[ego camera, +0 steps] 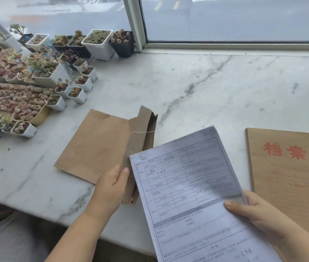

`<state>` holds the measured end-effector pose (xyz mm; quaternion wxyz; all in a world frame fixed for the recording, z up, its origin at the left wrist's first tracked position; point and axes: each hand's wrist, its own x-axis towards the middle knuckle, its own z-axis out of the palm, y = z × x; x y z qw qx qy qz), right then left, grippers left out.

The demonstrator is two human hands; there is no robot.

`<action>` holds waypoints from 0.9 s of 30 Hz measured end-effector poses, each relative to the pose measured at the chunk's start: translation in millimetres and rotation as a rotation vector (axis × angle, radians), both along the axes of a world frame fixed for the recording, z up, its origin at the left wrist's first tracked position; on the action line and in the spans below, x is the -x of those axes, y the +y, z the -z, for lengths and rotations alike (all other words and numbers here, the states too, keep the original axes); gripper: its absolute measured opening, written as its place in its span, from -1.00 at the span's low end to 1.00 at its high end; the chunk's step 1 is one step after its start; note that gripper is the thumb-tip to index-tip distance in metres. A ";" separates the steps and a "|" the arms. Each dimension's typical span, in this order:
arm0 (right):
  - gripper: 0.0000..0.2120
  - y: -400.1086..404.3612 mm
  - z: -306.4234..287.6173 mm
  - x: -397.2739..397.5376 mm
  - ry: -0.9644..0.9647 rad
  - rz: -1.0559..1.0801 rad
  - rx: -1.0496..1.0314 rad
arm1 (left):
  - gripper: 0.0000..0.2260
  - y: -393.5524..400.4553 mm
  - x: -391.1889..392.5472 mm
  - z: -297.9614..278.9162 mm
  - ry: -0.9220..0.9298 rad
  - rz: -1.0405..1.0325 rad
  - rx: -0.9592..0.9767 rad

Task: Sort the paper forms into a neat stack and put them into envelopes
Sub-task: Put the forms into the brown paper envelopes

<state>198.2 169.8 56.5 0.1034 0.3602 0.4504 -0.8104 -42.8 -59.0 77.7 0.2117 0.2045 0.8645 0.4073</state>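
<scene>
Plants: small pots (27, 87) crowd the far left of the counter (206, 82), apart from the work.
Open envelope: brown envelope (97, 144) lies flat, flap up, nothing inside yet.
Left hand: left hand (112, 186) pinches the flap's near edge.
Forms: stack of forms (187, 195) looks squared, aimed at the mouth, not inserted.
Right hand: right hand (257, 214) grips the stack's right edge.
Second envelope: printed envelope (292, 176) lies at right, contents unseen.

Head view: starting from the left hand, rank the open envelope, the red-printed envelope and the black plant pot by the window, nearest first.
1. Open envelope: the left hand grips its raised flap, just left of the paper forms.
2. Red-printed envelope: flat on the counter, far right.
3. Black plant pot: at the back, against the window frame.
</scene>
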 end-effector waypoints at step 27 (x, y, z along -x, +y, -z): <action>-0.83 13.8 -50.9 70.8 -0.262 -0.370 -0.290 | -0.62 7.4 -50.8 29.5 0.677 0.661 0.096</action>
